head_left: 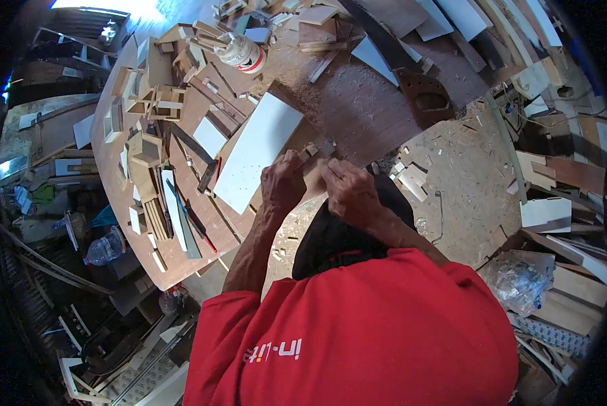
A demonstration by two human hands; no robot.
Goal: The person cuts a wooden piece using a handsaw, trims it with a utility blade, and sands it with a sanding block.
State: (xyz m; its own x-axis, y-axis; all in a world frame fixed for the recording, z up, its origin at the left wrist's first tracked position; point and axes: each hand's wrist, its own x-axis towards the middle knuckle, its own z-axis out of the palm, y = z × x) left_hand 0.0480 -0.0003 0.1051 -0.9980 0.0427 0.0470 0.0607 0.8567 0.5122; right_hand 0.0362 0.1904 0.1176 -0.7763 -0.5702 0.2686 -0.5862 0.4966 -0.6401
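My left hand (283,179) is closed at the near edge of the worktable, its fingers against a small wooden block (309,149) that sticks out past them. Close to its right, my right hand (349,189) has its fingers curled together; whatever they may hold is hidden. Beneath and beyond the hands lies a brown board (310,135). A white panel (263,152) with dark specks rests just left of it, near my left wrist.
A handsaw (422,95) lies on the worktable (357,111) at the right, handle toward me. A white tub (241,54) stands at the back. Small wooden frames (165,101), strips and a red-and-black pencil-like tool (192,216) cover the left side. Offcuts (412,179) litter the floor.
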